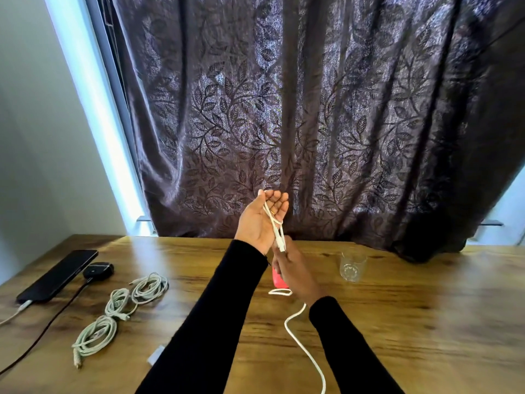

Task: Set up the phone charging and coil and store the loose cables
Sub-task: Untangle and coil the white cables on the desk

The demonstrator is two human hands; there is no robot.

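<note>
left arm: long black sleeve (pixel 216 314), plain, close-fitting, ends at the wrist | right arm: matching long black sleeve (pixel 346 342), plain, ends at the wrist | left hand (pixel 260 220): bare, thin gold-coloured ring (pixel 272 212) on one finger | right hand (pixel 297 271): bare, no glove, blurred

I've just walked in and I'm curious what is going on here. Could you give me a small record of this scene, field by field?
Setting: wooden table before a dark leaf-patterned curtain
Left hand: raised, palm up, fingers loosely bent, white cable looped over it
Right hand: pinches the cable near its plug
Cable's rest: trails down across the table
Already coiled: three pale cable bundles at left
Phone: far left, flat, a cable at its near end
Other: empty glass at right; a red object partly hidden behind the right hand
</note>
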